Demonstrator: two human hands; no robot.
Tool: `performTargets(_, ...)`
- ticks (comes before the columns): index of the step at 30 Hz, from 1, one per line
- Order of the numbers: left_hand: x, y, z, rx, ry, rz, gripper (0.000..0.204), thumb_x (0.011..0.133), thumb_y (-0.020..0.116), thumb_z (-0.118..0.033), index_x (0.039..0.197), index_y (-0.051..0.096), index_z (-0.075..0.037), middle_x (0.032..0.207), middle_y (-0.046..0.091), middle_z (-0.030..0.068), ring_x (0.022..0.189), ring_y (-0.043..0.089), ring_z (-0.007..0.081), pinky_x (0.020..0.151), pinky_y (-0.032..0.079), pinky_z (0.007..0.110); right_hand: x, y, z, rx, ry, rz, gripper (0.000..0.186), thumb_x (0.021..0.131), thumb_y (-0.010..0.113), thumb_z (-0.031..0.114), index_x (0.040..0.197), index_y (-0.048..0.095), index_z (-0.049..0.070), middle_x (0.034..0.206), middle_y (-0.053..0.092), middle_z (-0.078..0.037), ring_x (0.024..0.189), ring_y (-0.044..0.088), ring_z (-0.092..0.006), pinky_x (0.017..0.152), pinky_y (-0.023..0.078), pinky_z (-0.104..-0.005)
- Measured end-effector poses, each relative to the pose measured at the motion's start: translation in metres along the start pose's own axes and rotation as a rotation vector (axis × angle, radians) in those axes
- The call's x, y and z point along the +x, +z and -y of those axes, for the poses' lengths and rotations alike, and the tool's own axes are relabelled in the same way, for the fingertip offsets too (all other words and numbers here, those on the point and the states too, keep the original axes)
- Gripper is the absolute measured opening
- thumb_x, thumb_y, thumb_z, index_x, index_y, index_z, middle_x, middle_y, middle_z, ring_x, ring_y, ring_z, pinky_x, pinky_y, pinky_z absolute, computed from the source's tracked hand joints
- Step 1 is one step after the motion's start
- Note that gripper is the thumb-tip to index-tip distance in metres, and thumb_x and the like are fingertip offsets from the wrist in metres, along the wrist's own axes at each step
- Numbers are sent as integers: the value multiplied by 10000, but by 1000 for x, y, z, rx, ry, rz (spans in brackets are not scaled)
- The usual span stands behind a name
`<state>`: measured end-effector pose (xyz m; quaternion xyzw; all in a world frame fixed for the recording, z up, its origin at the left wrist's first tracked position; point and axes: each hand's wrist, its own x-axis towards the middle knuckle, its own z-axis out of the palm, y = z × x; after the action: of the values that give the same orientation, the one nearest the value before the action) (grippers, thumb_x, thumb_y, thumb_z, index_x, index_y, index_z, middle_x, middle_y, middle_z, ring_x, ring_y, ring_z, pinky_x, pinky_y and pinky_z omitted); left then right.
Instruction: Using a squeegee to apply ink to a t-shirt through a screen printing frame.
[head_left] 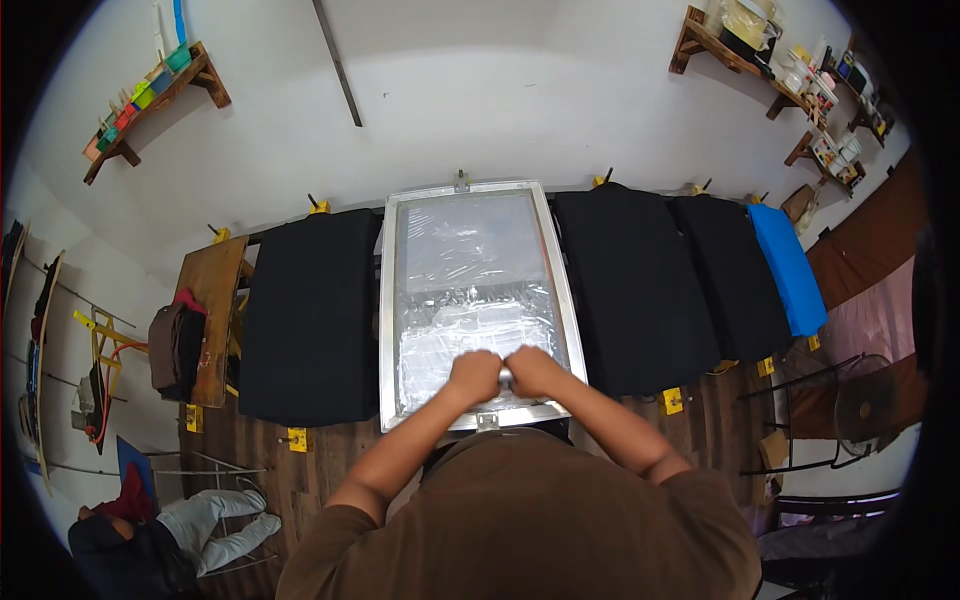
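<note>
A large screen-printing frame (388,300) with pale metal edges lies lengthwise in front of me. Its glossy screen (470,235) looks wrinkled and reflects light, whiter in the near half. My left hand (475,378) and my right hand (533,372) are closed side by side over the near end of the screen. Between them a short grey part of what looks like a squeegee (506,381) shows; the rest is hidden under my hands. A clamp (487,422) sits at the near edge of the frame.
Black cloth-covered boards (310,310) flank the frame, with a bright blue one (787,268) farther right. Folded garments (178,345) lie by a wooden board (212,300) on the left. A person (190,530) is at the lower left. Wall shelves (150,100) and a fan (866,410) stand beyond.
</note>
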<state>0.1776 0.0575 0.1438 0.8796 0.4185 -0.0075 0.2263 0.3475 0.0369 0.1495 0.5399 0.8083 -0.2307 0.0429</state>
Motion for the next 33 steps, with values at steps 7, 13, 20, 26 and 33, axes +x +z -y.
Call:
performTargets(7,39,26,26,30,-18,-367,140,683,726,-105,813,731,-54,872,674,176,799,685,353,710,569,459,41,3,-25,-65,-88,-259,169,687,681,87,835,742,33,825,709,-213,808,700,-392,758,573,-476)
performTargets(13,-18,32,6,-120,-14,-235,242,678,714,-161,898,734,-64,861,673,184,809,679,372,730,558,477,-9,37,1,20,-157,-259,188,718,621,47,864,736,24,804,705,-205,775,690,-387,737,559,-482)
performTargets(20,-15,11,-3,-56,-123,96,317,694,725,-221,988,777,-112,921,732,182,894,713,355,809,576,459,-7,-3,8,2,-94,125,270,744,730,198,956,749,30,909,721,-233,871,704,-398,797,570,-475)
performTargets(26,45,3,28,-15,-102,-240,218,668,756,-172,868,761,-83,962,710,175,879,709,345,772,587,442,50,-18,-28,-41,-69,-204,202,689,686,123,868,735,43,817,700,-225,787,685,-424,734,565,-506)
performTargets(33,35,10,25,-21,-63,-165,226,670,747,-188,877,765,-99,910,711,172,844,703,350,762,577,448,40,6,-26,-57,-104,-200,178,694,693,129,846,747,52,800,708,-217,754,700,-392,722,575,-480)
